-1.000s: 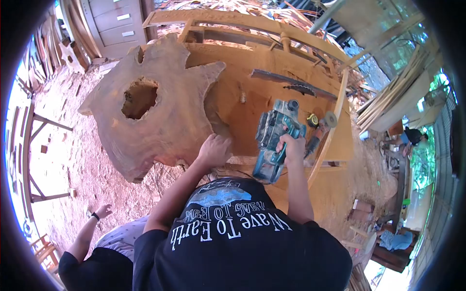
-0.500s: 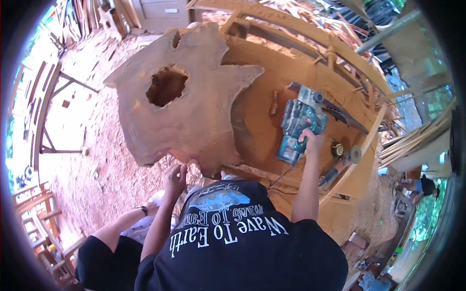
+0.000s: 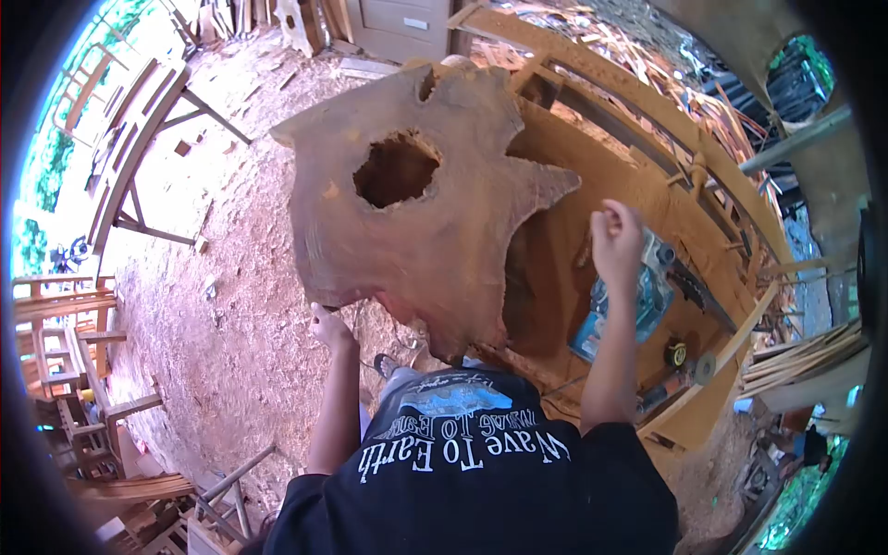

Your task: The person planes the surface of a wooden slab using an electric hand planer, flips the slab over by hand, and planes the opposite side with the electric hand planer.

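Observation:
A large brown wooden slab (image 3: 407,254), irregular in outline with a ragged hole near its top, stands before me. My left hand (image 3: 330,327) has its fingers closed at the slab's lower left corner. My right hand (image 3: 618,245) is raised over the teal electric chainsaw (image 3: 592,324), holding nothing, its fingers loosely curled and apart. The saw lies on a dust-covered wooden surface (image 3: 592,157), with its dark bar (image 3: 701,294) pointing right. My hand and forearm hide part of the saw's body.
A yellow-black tape measure (image 3: 676,353) and a grinder with a round disc (image 3: 705,369) lie right of the saw. Wooden rails (image 3: 638,106) run along the back. Wood chips cover the ground (image 3: 222,277). Wooden frames (image 3: 79,342) stand at left.
My right hand has let go of the chainsaw and lifted above it. My left hand has moved left along the slab's lower edge. The other person's arm at left is out of view.

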Available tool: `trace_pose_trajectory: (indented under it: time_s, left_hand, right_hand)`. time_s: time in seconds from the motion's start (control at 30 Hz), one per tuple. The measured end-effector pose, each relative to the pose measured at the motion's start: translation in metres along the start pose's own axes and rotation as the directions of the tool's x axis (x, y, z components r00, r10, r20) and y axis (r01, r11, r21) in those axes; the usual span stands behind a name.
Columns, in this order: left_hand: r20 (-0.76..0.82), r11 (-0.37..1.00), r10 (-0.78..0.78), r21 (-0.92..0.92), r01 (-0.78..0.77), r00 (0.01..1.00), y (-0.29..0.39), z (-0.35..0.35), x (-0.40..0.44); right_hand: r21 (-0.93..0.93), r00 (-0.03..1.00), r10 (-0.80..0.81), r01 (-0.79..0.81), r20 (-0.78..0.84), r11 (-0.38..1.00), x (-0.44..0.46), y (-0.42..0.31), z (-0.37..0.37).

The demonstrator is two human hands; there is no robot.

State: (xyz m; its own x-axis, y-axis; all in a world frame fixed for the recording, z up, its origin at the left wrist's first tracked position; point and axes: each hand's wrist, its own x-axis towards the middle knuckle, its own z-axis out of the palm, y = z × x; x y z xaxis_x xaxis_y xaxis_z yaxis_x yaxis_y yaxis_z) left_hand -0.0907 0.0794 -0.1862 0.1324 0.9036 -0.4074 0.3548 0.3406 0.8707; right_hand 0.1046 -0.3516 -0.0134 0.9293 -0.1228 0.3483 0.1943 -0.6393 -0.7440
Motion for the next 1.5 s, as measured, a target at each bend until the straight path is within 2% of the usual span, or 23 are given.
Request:
trace_pose_trajectory:
  time_s: [0.03,0.07,0.13,0.17,0.23,0.27,0.37,0.4,0.5,0.53,0.63,0.67,0.87,0.97,1.07,1.17,1.2,1.3,1.37,1.4,1.43,1.47,1.5]
  left_hand:
    - [-0.015,0.997,0.020,-0.070,-0.021,1.000,0.008,0.004,0.008]
    - [-0.117,0.999,0.036,-0.034,-0.040,0.992,-0.005,0.012,0.034]
    - [-0.208,0.978,0.027,0.209,0.018,0.978,0.006,0.023,0.039]
    - [-0.255,0.945,0.028,0.323,0.058,0.967,0.009,0.030,0.039]
    - [-0.416,0.895,0.153,0.444,0.053,0.896,0.000,0.043,0.043]
    - [-0.408,0.907,0.169,0.420,0.020,0.897,0.002,0.045,0.038]
    - [-0.321,0.946,0.246,0.285,-0.154,0.915,-0.004,0.040,0.040]
    - [-0.283,0.948,0.282,0.227,-0.221,0.917,-0.006,0.038,0.044]
    - [-0.267,0.981,0.186,0.099,-0.165,0.945,-0.009,0.040,0.043]
    - [-0.266,0.956,0.279,0.166,-0.241,0.923,-0.017,0.038,0.052]
    - [-0.286,0.964,0.265,0.050,-0.262,0.921,-0.030,0.043,0.065]
    - [-0.323,0.952,0.304,0.137,-0.274,0.896,-0.025,0.044,0.059]
    - [-0.203,0.932,0.363,0.081,-0.354,0.909,-0.004,0.030,0.065]
    - [-0.178,0.911,0.409,0.128,-0.391,0.895,-0.011,0.027,0.108]
    - [-0.114,0.896,0.443,0.095,-0.434,0.889,-0.004,0.027,0.148]
    - [0.029,0.884,0.436,0.172,-0.434,0.899,0.027,0.024,0.178]
    - [0.102,0.881,0.428,0.171,-0.440,0.898,0.032,0.025,0.198]
    - [0.275,0.880,0.392,0.168,-0.445,0.878,0.041,0.028,0.238]
    - [0.336,0.884,0.368,0.161,-0.438,0.867,0.050,0.019,0.245]
    - [0.424,0.879,0.415,0.042,-0.475,0.805,0.046,0.008,0.242]
    - [0.557,0.944,0.191,0.123,-0.308,0.808,0.041,-0.010,0.239]
    - [0.655,0.963,-0.041,0.227,-0.145,0.755,0.044,-0.032,0.226]
    - [0.759,0.969,-0.112,0.225,-0.097,0.641,0.035,-0.053,0.222]
  right_hand:
    - [0.012,0.996,-0.048,0.047,0.080,0.999,0.015,0.002,0.020]
    - [-0.045,0.989,-0.044,0.051,0.140,0.998,0.032,0.010,0.041]
    - [-0.155,0.968,-0.028,0.068,0.248,0.986,0.067,0.036,0.084]
    - [-0.250,0.970,-0.071,0.130,0.232,0.960,0.079,0.049,0.102]
    - [-0.438,0.965,-0.154,0.234,0.210,0.868,0.102,0.075,0.136]
    - [-0.475,0.951,-0.250,0.308,0.183,0.824,0.107,0.088,0.150]
    - [-0.519,0.911,-0.081,0.301,0.405,0.800,0.094,0.081,0.164]
    - [-0.556,0.929,-0.117,0.307,0.351,0.773,0.092,0.084,0.171]
    - [-0.575,0.937,-0.169,0.323,0.305,0.752,0.091,0.087,0.174]
    - [-0.566,0.943,-0.162,0.307,0.292,0.765,0.089,0.087,0.174]
    - [-0.519,0.947,-0.211,0.311,0.244,0.796,0.086,0.091,0.176]
    - [-0.493,0.948,-0.219,0.309,0.233,0.813,0.088,0.099,0.178]
    - [-0.517,0.961,-0.128,0.240,0.243,0.822,0.064,0.093,0.167]
    - [-0.540,0.973,-0.055,0.172,0.226,0.824,0.030,0.074,0.155]
    - [-0.572,0.979,0.036,0.087,0.200,0.816,-0.011,0.056,0.144]
    - [-0.609,0.990,0.059,0.033,0.130,0.793,-0.061,0.040,0.137]
    - [-0.617,0.985,0.132,-0.035,0.112,0.786,-0.080,0.033,0.136]
    - [-0.654,0.989,0.134,-0.061,0.062,0.754,-0.133,0.016,0.129]
    - [-0.648,0.973,0.205,-0.086,0.109,0.756,-0.164,0.004,0.123]
    - [-0.646,0.967,0.221,-0.089,0.127,0.758,-0.178,-0.002,0.120]
    - [-0.642,0.961,0.235,-0.091,0.143,0.761,-0.192,-0.008,0.119]
    - [-0.647,0.965,0.223,-0.084,0.135,0.758,-0.207,-0.012,0.119]
    - [-0.651,0.968,0.214,-0.080,0.128,0.755,-0.220,-0.018,0.121]
